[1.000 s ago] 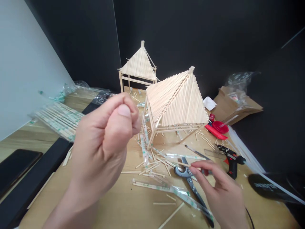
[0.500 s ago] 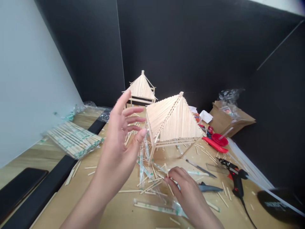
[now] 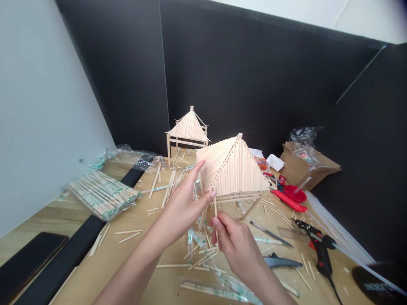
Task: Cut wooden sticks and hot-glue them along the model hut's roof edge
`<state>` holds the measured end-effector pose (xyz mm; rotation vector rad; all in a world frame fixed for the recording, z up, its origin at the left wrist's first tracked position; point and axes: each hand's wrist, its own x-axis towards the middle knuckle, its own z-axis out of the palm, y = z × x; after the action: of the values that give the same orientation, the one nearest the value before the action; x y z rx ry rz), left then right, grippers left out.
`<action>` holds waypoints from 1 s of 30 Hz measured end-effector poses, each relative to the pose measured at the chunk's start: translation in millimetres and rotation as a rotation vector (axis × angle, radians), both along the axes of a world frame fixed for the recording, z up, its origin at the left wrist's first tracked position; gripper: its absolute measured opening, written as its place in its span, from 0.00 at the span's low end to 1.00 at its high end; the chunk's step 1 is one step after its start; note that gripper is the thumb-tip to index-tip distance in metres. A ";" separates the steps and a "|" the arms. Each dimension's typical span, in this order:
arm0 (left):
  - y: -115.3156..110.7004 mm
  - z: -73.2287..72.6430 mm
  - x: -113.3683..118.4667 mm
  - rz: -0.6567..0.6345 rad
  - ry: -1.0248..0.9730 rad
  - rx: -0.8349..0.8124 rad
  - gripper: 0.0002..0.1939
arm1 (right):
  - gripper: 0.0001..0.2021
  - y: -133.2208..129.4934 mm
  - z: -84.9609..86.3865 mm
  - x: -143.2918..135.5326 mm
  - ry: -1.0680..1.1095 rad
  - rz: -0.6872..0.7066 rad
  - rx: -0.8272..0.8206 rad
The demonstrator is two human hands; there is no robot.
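A small model pavilion (image 3: 241, 173) of thin wooden sticks stands on the table, its pitched roof covered with sticks laid side by side. My left hand (image 3: 187, 199) is at its near-left roof corner, thumb and index finger spread apart. The thumb tip is by the lower roof edge; whether it touches is unclear, and the other fingers are mostly hidden. Just below, my right hand (image 3: 233, 241) pinches a thin wooden stick (image 3: 215, 207) held upright, its top end near the left thumb and the roof corner.
A second stick pavilion (image 3: 189, 127) stands behind. Loose sticks and wrappers litter the table (image 3: 127, 262). On the right are a hot glue gun (image 3: 318, 245), grey-blue cutters (image 3: 281, 261), a pen-like tool (image 3: 270, 228), a red dish (image 3: 294, 193) and a paper bag (image 3: 311, 167). Left: packed chopsticks (image 3: 103, 192), a phone (image 3: 32, 258).
My right hand has risen from the scattered sticks to the roof corner with a stick. My left hand has moved right and down to the roof. The view has tilted up slightly.
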<state>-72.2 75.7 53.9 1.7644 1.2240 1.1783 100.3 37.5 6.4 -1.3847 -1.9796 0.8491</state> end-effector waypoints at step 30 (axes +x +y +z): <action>0.8 -13.3 27.7 0.056 -0.114 -0.027 0.28 | 0.24 9.2 -10.0 -0.4 0.123 0.051 -0.099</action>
<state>-44.4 76.5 40.6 1.6296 1.2228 1.2701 99.9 46.7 -3.6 -1.3079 -1.9085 1.0434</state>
